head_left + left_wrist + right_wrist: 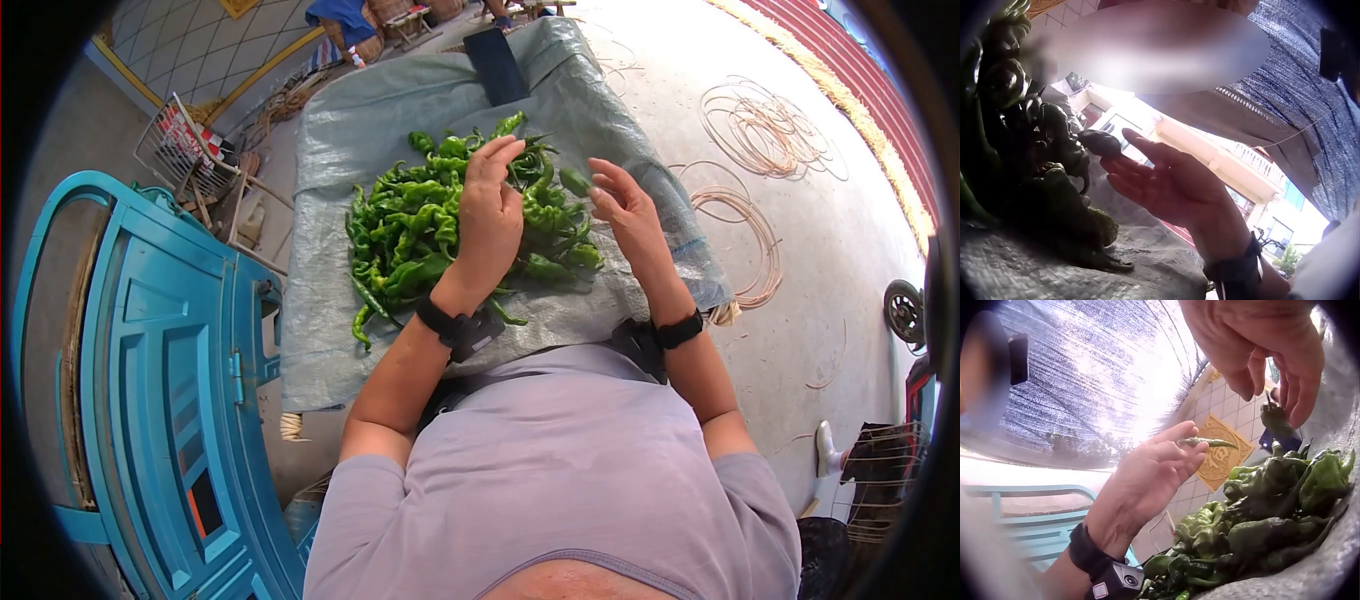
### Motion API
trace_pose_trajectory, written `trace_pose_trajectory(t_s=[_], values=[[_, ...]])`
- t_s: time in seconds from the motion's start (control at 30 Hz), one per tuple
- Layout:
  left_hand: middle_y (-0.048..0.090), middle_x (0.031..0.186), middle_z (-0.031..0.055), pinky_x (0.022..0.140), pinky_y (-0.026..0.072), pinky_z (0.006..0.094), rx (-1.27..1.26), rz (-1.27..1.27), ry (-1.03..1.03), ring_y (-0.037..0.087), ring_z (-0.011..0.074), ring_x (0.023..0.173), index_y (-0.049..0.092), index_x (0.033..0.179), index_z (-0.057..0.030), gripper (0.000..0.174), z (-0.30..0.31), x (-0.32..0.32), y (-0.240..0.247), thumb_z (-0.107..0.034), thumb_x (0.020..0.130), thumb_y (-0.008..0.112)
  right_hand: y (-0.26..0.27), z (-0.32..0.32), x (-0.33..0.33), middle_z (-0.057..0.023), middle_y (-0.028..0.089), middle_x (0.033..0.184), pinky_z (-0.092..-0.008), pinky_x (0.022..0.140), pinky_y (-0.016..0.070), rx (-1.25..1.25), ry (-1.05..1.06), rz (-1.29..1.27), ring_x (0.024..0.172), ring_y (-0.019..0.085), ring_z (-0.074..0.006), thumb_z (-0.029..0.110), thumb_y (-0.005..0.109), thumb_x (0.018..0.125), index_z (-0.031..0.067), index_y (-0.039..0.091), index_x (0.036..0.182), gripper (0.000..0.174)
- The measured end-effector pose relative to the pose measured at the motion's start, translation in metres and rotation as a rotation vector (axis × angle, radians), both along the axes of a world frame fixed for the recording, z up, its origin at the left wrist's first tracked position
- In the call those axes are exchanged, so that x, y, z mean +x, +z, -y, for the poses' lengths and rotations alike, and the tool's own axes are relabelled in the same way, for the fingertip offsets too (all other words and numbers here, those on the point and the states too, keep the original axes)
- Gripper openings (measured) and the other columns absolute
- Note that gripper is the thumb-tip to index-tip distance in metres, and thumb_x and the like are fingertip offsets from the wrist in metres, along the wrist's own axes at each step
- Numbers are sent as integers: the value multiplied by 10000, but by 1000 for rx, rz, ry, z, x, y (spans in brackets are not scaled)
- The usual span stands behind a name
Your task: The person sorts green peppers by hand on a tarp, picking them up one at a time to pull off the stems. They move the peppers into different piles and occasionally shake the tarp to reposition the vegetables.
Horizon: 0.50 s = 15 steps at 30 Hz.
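Observation:
Green peppers (410, 230) lie heaped on a pale woven sheet (330, 350). Over the heap's middle, my left hand (488, 215) pinches a slim green pepper, seen in the right wrist view (1213, 443) sticking out past its fingertips. My right hand (632, 215), above the heap's right edge, holds a darker, thicker pepper (575, 182) at its fingertips. That pepper (1100, 144) also shows in the left wrist view, beside my right hand (1172, 181). From the right wrist, my left hand (1150, 472) is raised beside the heap (1260, 534).
A dark flat object (496, 66) lies at the sheet's far edge. Left of the sheet stand a blue metal frame (165, 330) and a wire rack (195, 150). Coiled cords (750, 240) lie on the floor at right, and a wheel (904, 312) stands farther right.

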State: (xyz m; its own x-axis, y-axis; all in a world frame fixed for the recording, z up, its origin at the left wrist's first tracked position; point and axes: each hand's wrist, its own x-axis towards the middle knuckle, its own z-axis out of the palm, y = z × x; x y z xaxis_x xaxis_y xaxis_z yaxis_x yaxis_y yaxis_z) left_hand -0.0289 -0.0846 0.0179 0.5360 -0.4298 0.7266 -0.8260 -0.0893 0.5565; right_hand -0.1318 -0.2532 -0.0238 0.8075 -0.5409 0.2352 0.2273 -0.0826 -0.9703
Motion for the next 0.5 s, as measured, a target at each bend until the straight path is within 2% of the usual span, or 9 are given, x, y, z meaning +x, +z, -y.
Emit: trace_pose_trajectory(t_s=[0.13,0.23,0.33,0.4,0.43,0.5], values=[[554,1347,107,938,501,300,-49,-9,-59,581,225,1192,604,1268,-39,466,-4,-1,12,149,873,443,-7,0,-2,-74,602,1177,-268,854,490,-14,38,-8,998,579,-117,136,611,963,30,594,1273,328],[554,1356,123,930,511,300,-38,8,-139,592,231,1175,597,1274,-31,435,0,5,16,125,892,458,-5,-5,-9,-64,611,1171,-266,858,486,65,20,-66,1001,582,-116,132,621,954,14,599,1240,311],[544,1377,141,948,507,336,123,62,-219,599,251,1171,593,1287,-43,422,7,15,17,95,904,480,-14,0,-11,-48,616,1157,-268,856,485,59,50,-74,981,585,-112,137,640,940,24,615,1209,293],[591,1294,163,915,504,364,147,-6,-208,613,304,1090,627,1214,-36,380,10,19,8,75,871,505,-23,6,-8,-41,622,1124,-278,852,488,2,115,-77,956,590,-122,134,659,918,57,632,1195,288],[615,1253,173,899,503,378,159,-38,-205,620,331,1050,644,1178,-32,360,11,21,4,65,855,517,-24,7,-9,-51,621,1106,-298,853,493,-167,79,-103,955,599,-148,139,673,901,76,642,1177,285],[623,1262,153,961,472,390,265,-34,-143,594,331,1119,655,1191,-63,349,7,22,4,34,874,546,-22,1,-13,-71,620,1070,-336,856,505,-500,0,-156,955,616,-200,149,701,868,115,661,1142,279]])
